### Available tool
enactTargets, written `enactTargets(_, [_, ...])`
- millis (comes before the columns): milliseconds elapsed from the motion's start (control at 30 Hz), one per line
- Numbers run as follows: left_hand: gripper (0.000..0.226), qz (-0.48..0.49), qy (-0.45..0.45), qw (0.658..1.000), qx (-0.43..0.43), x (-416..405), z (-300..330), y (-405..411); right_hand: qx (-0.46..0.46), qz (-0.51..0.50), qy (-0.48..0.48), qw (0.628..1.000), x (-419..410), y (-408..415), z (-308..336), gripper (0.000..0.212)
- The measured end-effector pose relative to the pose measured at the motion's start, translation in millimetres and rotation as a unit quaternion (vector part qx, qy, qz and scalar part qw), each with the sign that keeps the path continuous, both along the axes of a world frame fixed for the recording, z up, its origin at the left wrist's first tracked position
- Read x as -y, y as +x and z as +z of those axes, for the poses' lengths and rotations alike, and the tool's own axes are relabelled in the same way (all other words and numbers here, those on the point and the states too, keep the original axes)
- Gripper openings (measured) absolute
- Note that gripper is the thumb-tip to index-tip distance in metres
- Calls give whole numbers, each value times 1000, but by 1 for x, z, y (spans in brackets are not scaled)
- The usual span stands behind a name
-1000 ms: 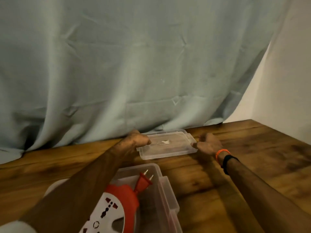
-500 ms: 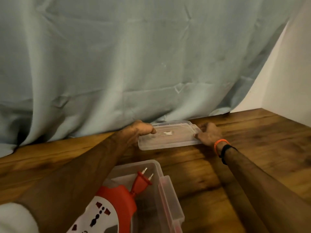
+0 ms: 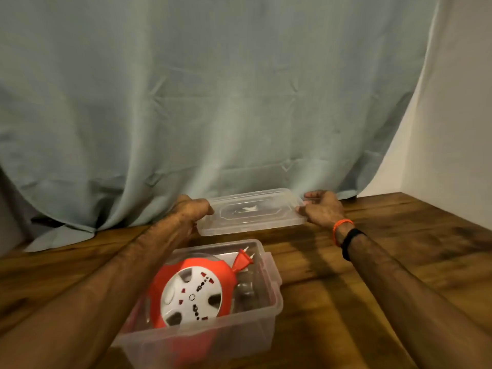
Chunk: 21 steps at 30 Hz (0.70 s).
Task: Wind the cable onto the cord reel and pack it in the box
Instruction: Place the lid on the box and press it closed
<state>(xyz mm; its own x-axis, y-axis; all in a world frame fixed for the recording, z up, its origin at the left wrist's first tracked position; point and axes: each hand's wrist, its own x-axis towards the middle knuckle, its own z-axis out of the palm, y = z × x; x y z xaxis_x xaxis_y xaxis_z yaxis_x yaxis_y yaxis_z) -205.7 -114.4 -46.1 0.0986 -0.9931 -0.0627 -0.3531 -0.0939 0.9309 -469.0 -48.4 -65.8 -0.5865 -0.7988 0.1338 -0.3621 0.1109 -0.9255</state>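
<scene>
Lifted slightly since the earlier frame, clear lid (image 3: 251,211), light, stiff, likely slick, best held by its short ends: left hand (image 3: 190,210) and right hand (image 3: 322,209) curl fingers around them; cord reel (image 3: 193,291) sits inside box (image 3: 269,265), lid beyond it.

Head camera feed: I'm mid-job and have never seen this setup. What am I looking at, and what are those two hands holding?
There is no machine here: a person's bare arms, filmed by a camera worn on the head, looking forward and down. The left hand and right hand grip opposite ends of a clear lid at the far side of a wooden table. Nearer the camera stands an open clear box holding the red-and-white cord reel, its plug pointing up. A curtain hangs behind.
</scene>
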Motion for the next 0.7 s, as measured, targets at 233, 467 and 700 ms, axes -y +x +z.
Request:
enactTargets(233, [29, 53, -25, 996, -61, -53, -3, 76, 66, 54, -5, 996, -33, 55, 4, 17])
enactTargets(467, [41, 74, -28, 990, -117, -88, -9, 114, 168, 126, 7, 978, -56, 86, 3, 8])
enactTargets(700, [33, 91, -35, 978, -187, -110, 0, 131, 140, 144, -31, 979, -78, 96, 12, 20])
